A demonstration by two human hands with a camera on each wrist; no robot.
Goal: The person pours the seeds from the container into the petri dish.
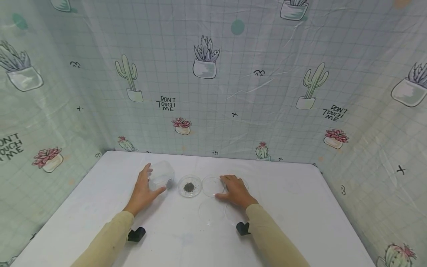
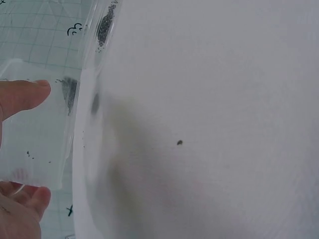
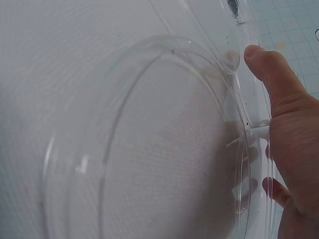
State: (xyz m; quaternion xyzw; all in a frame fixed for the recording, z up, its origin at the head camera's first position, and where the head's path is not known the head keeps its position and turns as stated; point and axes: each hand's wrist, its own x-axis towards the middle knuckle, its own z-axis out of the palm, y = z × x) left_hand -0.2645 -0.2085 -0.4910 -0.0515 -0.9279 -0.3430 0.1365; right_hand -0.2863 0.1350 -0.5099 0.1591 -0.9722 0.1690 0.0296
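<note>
My left hand point(image 1: 141, 193) grips a clear plastic container point(image 1: 161, 171) between spread thumb and fingers, just left of the dishes. In the left wrist view, dark granules point(image 2: 71, 94) gather at the container's low side and a few specks cling to its wall. To its right sits a clear petri dish with a small heap of dark granules point(image 1: 189, 187). My right hand point(image 1: 236, 191) holds the neighbouring petri dish point(image 1: 211, 186) at its right side, thumb at the near rim and fingers at the far rim. Another dish point(image 1: 247, 183) is partly hidden beneath this hand.
Two more clear dishes stand nearer me: one at the left point(image 1: 211, 213), another at the right point(image 1: 231, 215), partly behind the right wrist. A loose dark grain point(image 2: 180, 143) lies on the white tabletop point(image 1: 186, 244). A printed cloth point(image 1: 213, 96) hangs behind the table and at its sides.
</note>
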